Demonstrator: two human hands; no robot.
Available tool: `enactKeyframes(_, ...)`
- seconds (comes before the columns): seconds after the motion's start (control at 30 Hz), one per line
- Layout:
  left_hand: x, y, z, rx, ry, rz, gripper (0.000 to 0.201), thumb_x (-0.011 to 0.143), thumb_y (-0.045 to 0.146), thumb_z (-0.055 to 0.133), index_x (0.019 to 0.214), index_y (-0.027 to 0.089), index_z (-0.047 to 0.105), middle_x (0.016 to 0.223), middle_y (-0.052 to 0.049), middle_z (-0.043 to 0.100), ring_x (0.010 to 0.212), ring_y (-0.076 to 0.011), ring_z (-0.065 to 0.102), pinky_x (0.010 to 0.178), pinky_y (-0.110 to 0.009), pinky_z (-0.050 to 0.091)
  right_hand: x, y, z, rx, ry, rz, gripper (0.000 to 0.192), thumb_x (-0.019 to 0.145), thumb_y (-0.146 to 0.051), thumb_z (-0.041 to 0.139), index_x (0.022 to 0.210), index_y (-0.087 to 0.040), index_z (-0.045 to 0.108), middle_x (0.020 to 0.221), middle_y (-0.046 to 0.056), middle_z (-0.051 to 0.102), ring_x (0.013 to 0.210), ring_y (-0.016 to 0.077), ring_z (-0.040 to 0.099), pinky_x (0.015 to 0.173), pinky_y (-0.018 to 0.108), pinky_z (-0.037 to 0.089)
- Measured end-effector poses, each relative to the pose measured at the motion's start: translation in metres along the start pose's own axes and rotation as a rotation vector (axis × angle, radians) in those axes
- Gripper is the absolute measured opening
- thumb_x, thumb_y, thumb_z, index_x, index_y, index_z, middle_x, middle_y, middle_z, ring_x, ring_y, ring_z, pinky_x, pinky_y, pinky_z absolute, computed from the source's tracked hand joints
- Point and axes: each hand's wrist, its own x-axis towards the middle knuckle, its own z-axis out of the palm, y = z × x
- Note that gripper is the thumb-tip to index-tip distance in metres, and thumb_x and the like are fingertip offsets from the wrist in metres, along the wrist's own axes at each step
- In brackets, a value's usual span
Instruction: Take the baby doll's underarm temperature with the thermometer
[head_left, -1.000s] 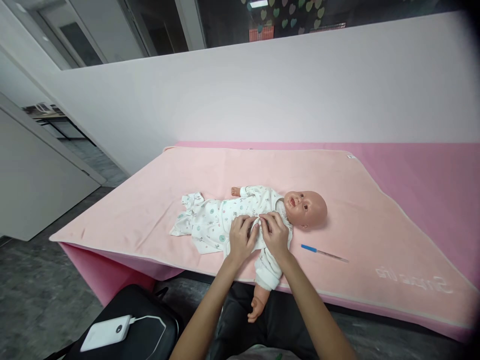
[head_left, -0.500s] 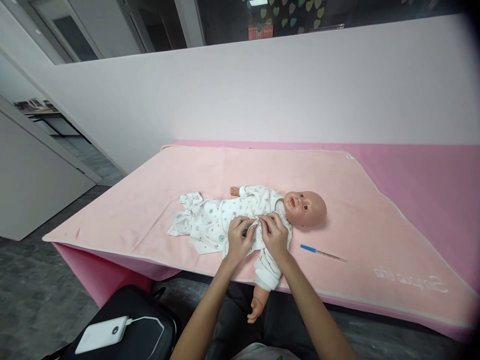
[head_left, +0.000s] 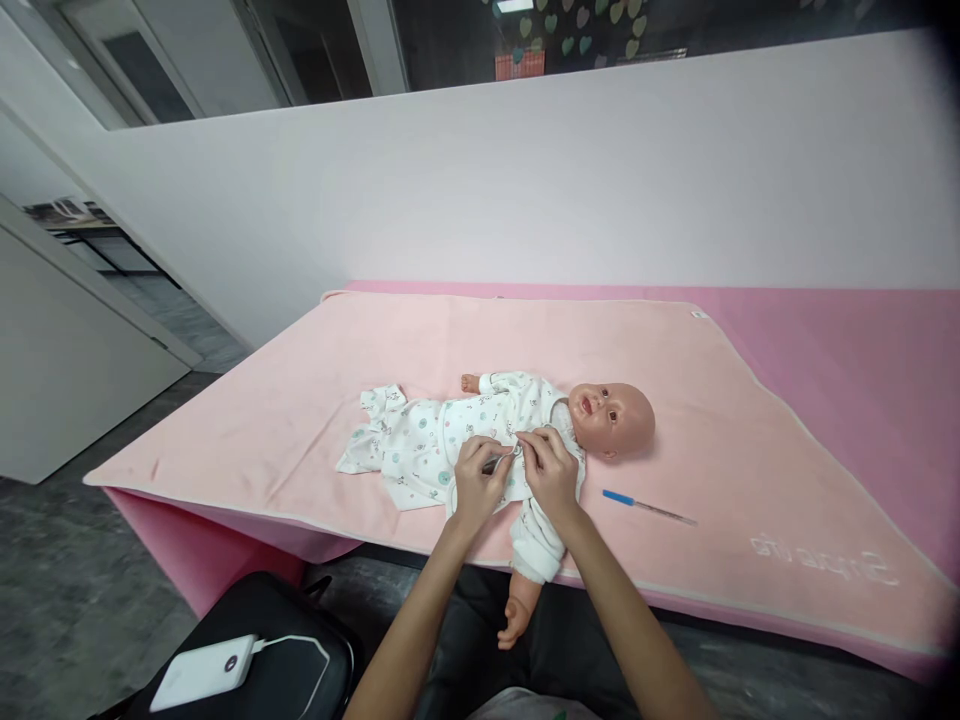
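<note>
A baby doll [head_left: 609,418] lies on its back on a pale pink blanket [head_left: 525,340], head to the right. It wears a white patterned romper [head_left: 431,440]. One doll arm [head_left: 525,590] hangs over the table's near edge. My left hand [head_left: 478,482] and my right hand [head_left: 551,470] both pinch the romper's front at the doll's chest, fingertips almost touching. A small dark gap in the cloth shows between them.
A thin stick with a blue end [head_left: 646,506] lies on the blanket right of the doll. A deeper pink cover [head_left: 862,350] lies under the blanket. A white power bank [head_left: 204,672] with a cable rests on a black bag [head_left: 300,660] at lower left. A white wall stands behind.
My fingers have shifted slightly on the romper's front, and a small dark gap now shows between the hands. The doll has not moved.
</note>
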Motion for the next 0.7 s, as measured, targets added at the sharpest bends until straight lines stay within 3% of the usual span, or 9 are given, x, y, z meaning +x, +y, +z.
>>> enactKeyframes(0.3, -0.0005, 0.0017, -0.0002, 0.051, -0.03, 0.022, 0.01, 0.085, 0.028, 0.052, 0.083, 0.02, 0.058, 0.085, -0.004, 0.056, 0.084, -0.0175, 0.055, 0.076, -0.032, 0.045, -0.0007, -0.0054, -0.003, 0.005, -0.005, 0.031, 0.015, 0.086, -0.026, 0.049, 0.091, -0.018, 0.061, 0.098, 0.009, 0.056, 0.077, 0.0144, 0.059, 0.06, 0.023, 0.048)
enactKeyframes(0.5, -0.0013, 0.0027, -0.0004, 0.033, -0.038, 0.003, 0.014, 0.087, 0.028, 0.048, 0.086, 0.02, 0.059, 0.087, -0.004, 0.056, 0.085, -0.0177, 0.054, 0.076, -0.031, 0.044, -0.0015, -0.0078, -0.0049, -0.079, -0.071, -0.02, 0.014, 0.082, -0.025, 0.052, 0.09, -0.019, 0.062, 0.105, 0.008, 0.054, 0.072, 0.0129, 0.058, 0.062, 0.024, 0.047)
enactKeyframes(0.7, -0.0018, 0.0045, -0.0001, 0.12, -0.012, 0.014, 0.015, 0.088, 0.027, 0.047, 0.089, 0.02, 0.06, 0.089, -0.005, 0.055, 0.089, -0.019, 0.052, 0.081, -0.034, 0.042, -0.0016, -0.0072, -0.0035, -0.127, -0.059, -0.03, 0.014, 0.079, -0.025, 0.054, 0.09, -0.021, 0.063, 0.106, 0.007, 0.056, 0.081, 0.0158, 0.06, 0.066, 0.025, 0.048)
